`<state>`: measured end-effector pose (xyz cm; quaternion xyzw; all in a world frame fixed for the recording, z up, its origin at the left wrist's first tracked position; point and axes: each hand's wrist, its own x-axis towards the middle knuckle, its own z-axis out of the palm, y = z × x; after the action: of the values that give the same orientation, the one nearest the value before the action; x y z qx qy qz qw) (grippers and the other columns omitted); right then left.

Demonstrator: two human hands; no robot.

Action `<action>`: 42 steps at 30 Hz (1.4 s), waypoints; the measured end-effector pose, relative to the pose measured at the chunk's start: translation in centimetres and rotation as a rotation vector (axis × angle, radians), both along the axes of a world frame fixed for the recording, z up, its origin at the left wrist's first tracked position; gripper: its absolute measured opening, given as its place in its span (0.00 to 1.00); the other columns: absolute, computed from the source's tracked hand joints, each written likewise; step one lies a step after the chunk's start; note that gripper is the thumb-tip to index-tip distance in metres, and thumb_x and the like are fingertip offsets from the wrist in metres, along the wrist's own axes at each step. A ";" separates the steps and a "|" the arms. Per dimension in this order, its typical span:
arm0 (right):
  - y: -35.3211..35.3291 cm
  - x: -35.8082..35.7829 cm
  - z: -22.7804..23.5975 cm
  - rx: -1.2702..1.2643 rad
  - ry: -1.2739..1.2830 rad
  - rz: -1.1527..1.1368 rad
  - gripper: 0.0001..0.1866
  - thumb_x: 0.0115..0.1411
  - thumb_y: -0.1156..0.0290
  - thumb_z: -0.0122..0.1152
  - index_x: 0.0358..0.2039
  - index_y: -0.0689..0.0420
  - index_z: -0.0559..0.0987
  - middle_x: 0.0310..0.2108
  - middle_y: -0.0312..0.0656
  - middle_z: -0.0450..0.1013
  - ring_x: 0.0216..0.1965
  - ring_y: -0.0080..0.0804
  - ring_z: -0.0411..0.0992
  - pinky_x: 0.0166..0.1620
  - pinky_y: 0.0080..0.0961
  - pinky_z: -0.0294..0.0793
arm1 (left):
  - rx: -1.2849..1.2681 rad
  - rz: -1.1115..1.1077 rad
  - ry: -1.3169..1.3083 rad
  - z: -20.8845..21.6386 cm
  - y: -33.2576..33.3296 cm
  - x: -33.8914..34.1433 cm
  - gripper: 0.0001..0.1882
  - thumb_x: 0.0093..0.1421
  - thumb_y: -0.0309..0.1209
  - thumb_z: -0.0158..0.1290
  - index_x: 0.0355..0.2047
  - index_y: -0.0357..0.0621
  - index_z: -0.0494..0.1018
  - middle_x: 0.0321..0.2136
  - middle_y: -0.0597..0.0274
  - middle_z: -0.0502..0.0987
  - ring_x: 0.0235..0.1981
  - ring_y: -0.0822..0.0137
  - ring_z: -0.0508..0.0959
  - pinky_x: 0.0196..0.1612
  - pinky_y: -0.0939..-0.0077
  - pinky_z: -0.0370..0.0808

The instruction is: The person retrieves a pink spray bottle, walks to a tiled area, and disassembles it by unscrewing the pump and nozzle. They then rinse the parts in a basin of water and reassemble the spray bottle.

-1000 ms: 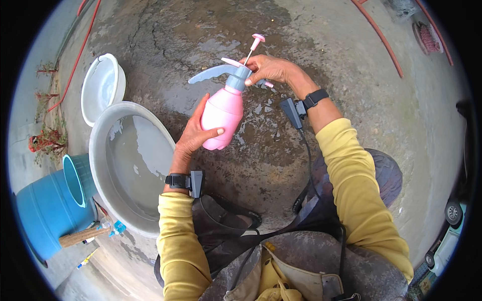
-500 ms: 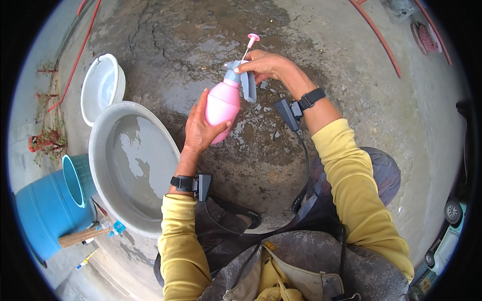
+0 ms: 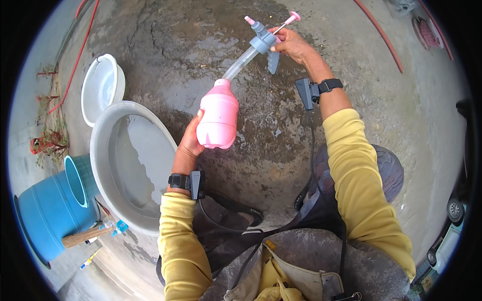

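Note:
A pink plastic bottle (image 3: 219, 114) is held by my left hand (image 3: 192, 138), its fingers wrapped round the far side; the bottle leans with its neck away from me. Above it, my right hand (image 3: 293, 46) grips a grey pump sprayer head (image 3: 262, 41) with a pink nozzle, a grey trigger lever and a pink plunger knob on a thin rod. A clear pump tube (image 3: 240, 63) runs from the head down to the bottle's mouth, its lower end at or just inside the neck; I cannot tell which.
At the left stand a big grey basin (image 3: 168, 131) of water, a white basin (image 3: 120, 83), a blue drum (image 3: 42, 213) and a teal bucket (image 3: 75, 180). Wet concrete (image 3: 165, 60) lies ahead. Red hoses (image 3: 381, 37) run along both sides.
The sprayer head, seated on the bottle before, has come off its neck. My right hand has moved up and right with it, baring the clear tube. The bottle has dipped slightly toward me.

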<state>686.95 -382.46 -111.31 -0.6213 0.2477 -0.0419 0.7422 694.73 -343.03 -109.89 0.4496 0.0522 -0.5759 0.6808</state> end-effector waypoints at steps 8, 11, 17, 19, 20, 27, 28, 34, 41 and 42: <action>0.1 -0.1 -2.1 0.192 0.151 -0.373 0.17 0.52 0.81 0.66 0.43 0.58 0.75 0.39 0.40 0.75 0.39 0.33 0.75 0.41 0.36 0.75 | -0.138 0.183 0.119 1.8 -2.1 2.9 0.44 0.61 0.62 0.43 0.63 0.37 0.55 0.56 0.39 0.66 0.53 0.40 0.71 0.56 0.42 0.70; 0.1 0.2 -3.3 0.324 0.238 -0.435 0.13 0.53 0.80 0.66 0.40 0.58 0.76 0.36 0.41 0.75 0.38 0.34 0.75 0.41 0.37 0.76 | -0.139 0.218 0.112 2.7 -2.1 3.4 0.46 0.60 0.64 0.42 0.64 0.38 0.54 0.56 0.37 0.65 0.52 0.36 0.70 0.52 0.39 0.72; 1.9 0.6 -5.2 0.459 0.223 -0.558 0.11 0.55 0.78 0.65 0.38 0.56 0.75 0.35 0.39 0.75 0.36 0.34 0.75 0.41 0.37 0.76 | -0.178 0.135 0.200 3.8 -1.7 3.2 0.47 0.58 0.67 0.42 0.64 0.39 0.54 0.55 0.37 0.66 0.51 0.34 0.71 0.47 0.39 0.76; 2.7 0.8 -5.9 0.485 0.230 -0.593 0.11 0.55 0.78 0.64 0.39 0.55 0.75 0.36 0.39 0.74 0.37 0.33 0.75 0.42 0.37 0.76 | -0.171 0.158 0.175 4.1 -1.6 3.1 0.47 0.58 0.67 0.42 0.64 0.39 0.54 0.55 0.36 0.66 0.51 0.34 0.71 0.47 0.40 0.76; 3.0 0.8 -6.3 0.495 0.251 -0.586 0.13 0.56 0.78 0.64 0.41 0.55 0.74 0.37 0.39 0.74 0.37 0.34 0.75 0.43 0.39 0.76 | -0.195 0.156 0.195 4.2 -1.5 3.1 0.47 0.58 0.67 0.42 0.64 0.39 0.54 0.55 0.36 0.65 0.51 0.34 0.71 0.47 0.40 0.76; 5.2 0.2 -9.3 0.536 0.309 -0.616 0.15 0.57 0.75 0.64 0.44 0.60 0.72 0.41 0.46 0.71 0.38 0.41 0.75 0.43 0.39 0.79 | -0.177 0.205 0.196 4.2 -1.6 3.7 0.47 0.59 0.67 0.42 0.64 0.40 0.54 0.56 0.38 0.65 0.53 0.34 0.69 0.47 0.39 0.76; 5.4 -0.2 -9.1 0.529 0.335 -0.582 0.17 0.58 0.73 0.63 0.46 0.63 0.71 0.42 0.50 0.69 0.36 0.46 0.76 0.36 0.39 0.82 | -0.164 0.224 0.180 4.0 -1.6 3.8 0.47 0.59 0.67 0.42 0.64 0.40 0.55 0.56 0.38 0.65 0.54 0.34 0.69 0.47 0.38 0.75; 5.1 -1.2 -2.9 -0.226 0.725 0.242 0.31 0.58 0.54 0.63 0.49 0.70 0.69 0.39 0.57 0.71 0.30 0.49 0.77 0.27 0.39 0.82 | -0.054 0.218 -0.095 3.7 -2.0 3.7 0.35 0.64 0.50 0.49 0.64 0.42 0.56 0.58 0.52 0.67 0.54 0.59 0.73 0.57 0.62 0.71; 14.4 4.6 2.6 0.461 0.012 0.180 0.36 0.53 0.49 0.69 0.52 0.65 0.71 0.48 0.49 0.72 0.50 0.41 0.72 0.47 0.44 0.77 | 0.292 -0.076 -1.205 5.6 -3.5 2.3 0.53 0.48 0.43 0.68 0.68 0.40 0.51 0.54 0.47 0.71 0.55 0.56 0.72 0.57 0.63 0.69; 15.4 4.9 3.0 0.469 0.044 0.092 0.34 0.53 0.51 0.70 0.51 0.65 0.72 0.47 0.48 0.73 0.49 0.40 0.73 0.47 0.44 0.77 | 0.386 -0.141 -1.380 5.8 -3.4 2.0 0.54 0.46 0.44 0.69 0.68 0.41 0.51 0.54 0.46 0.71 0.55 0.55 0.71 0.57 0.62 0.68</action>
<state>691.90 -367.03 -108.34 -0.4432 0.2383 0.0643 0.8618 696.68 -346.43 -104.04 0.8257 -0.3181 -0.1836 0.4281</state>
